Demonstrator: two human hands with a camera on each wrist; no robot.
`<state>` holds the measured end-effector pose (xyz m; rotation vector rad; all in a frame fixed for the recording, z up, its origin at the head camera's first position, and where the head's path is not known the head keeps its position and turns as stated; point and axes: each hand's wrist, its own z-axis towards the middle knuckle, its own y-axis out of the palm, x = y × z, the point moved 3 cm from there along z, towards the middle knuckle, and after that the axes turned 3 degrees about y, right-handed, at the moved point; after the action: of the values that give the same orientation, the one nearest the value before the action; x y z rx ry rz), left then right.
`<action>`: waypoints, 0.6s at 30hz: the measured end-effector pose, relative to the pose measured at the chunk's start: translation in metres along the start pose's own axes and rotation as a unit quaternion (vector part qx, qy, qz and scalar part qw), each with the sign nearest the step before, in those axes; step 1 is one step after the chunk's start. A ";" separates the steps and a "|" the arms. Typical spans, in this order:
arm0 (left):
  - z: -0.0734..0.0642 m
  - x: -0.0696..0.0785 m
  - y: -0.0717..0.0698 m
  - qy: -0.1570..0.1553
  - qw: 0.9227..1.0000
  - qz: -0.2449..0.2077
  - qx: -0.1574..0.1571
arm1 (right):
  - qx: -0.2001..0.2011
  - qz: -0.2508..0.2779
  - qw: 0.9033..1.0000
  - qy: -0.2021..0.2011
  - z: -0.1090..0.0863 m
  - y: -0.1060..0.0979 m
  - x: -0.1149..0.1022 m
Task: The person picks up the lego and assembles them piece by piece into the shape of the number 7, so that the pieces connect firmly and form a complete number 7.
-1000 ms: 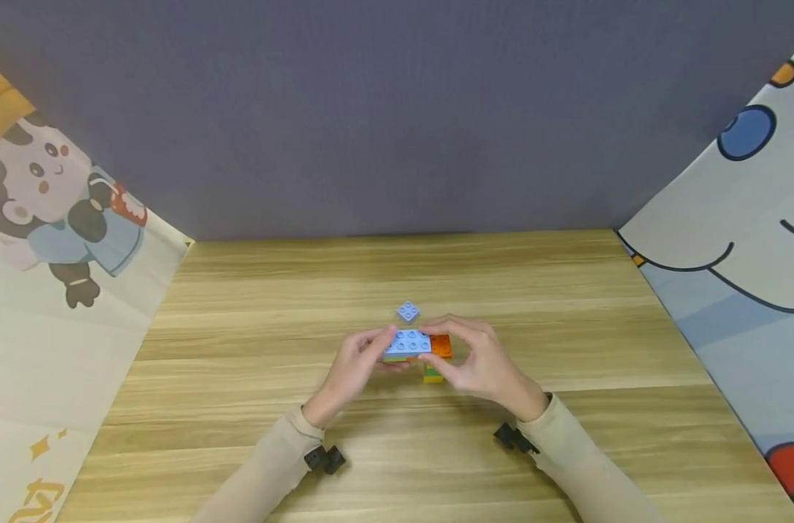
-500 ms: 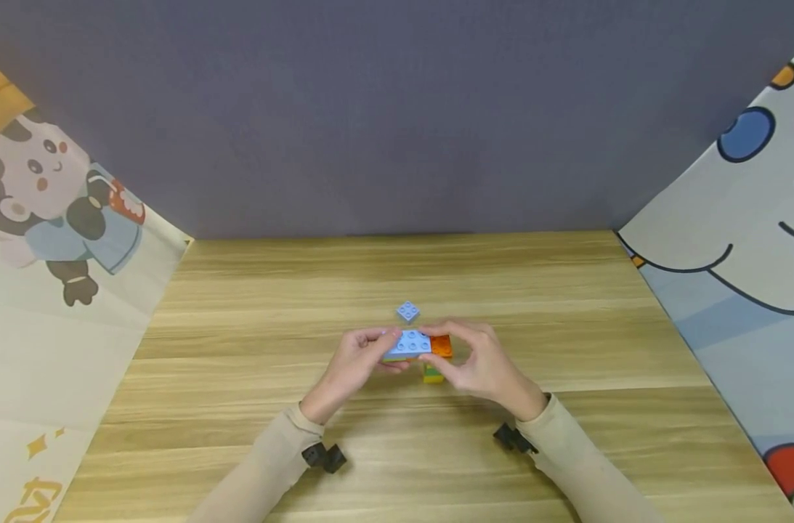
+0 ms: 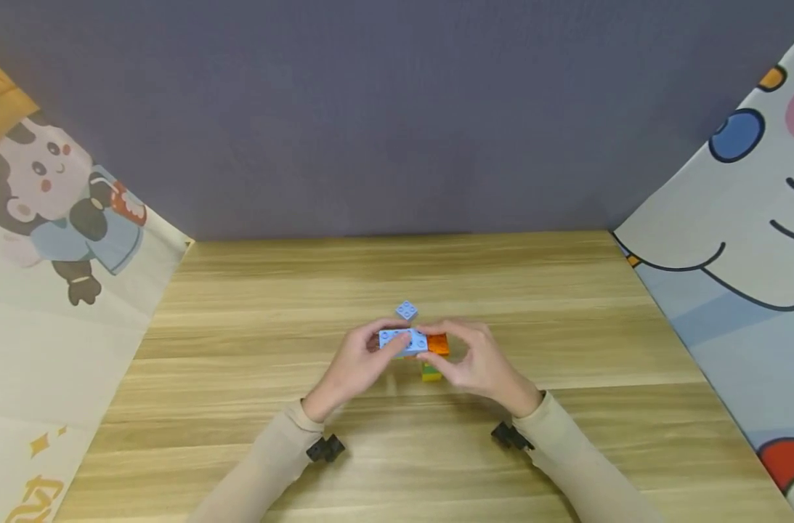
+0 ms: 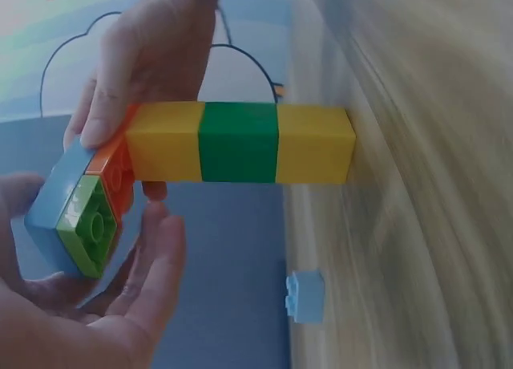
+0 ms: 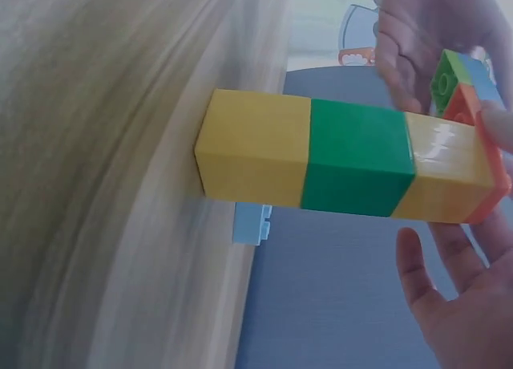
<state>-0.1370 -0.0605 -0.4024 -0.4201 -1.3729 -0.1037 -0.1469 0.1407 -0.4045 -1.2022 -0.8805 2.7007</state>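
A light blue eight-stud brick [image 3: 420,344] lies on top of a light green brick [image 4: 90,229] and an orange brick [image 3: 439,345]. These overhang to the left from a standing column of yellow, green [image 4: 239,142] and yellow blocks. My left hand [image 3: 354,363] holds the light blue brick, thumb across its studs and a finger along its far side. With thumb and finger on opposite long sides, my right hand [image 3: 481,363] pinches the right end of that brick, beside the orange one. Part of the studs is hidden by the left thumb.
Just beyond the hands, a small light blue four-stud brick [image 3: 406,310] lies studs up on the wooden table [image 3: 253,305]. A grey-blue wall [image 3: 397,131] stands along the back, with printed cartoon panels at both sides.
My left thumb has slid right over the studs. The left fingers, seen below the brick before, now reach along its far side. My right hand keeps its pinch.
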 end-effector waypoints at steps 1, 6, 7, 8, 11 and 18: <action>0.000 0.002 0.000 0.022 0.999 0.029 0.005 | 0.002 0.001 1.000 0.000 0.000 0.001 0.001; -0.002 0.009 0.004 0.094 0.991 0.090 0.022 | 0.016 -0.005 1.000 0.006 -0.004 0.001 0.006; -0.002 0.009 0.005 0.103 0.989 0.099 0.024 | 0.017 -0.007 1.000 0.008 -0.005 0.001 0.007; -0.002 0.009 0.005 0.111 0.988 0.106 0.027 | 0.018 -0.007 1.000 0.010 -0.006 0.001 0.008; -0.002 0.009 0.005 0.133 0.983 0.124 0.031 | 0.014 0.000 1.000 0.013 -0.007 0.001 0.009; -0.002 0.011 0.003 0.148 0.979 0.140 0.024 | 0.018 -0.003 1.000 0.017 -0.009 0.004 0.011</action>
<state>-0.1322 -0.0563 -0.3922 -0.5321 -1.0110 0.0957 -0.1479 0.1451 -0.4187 -1.2317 -0.8255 2.6718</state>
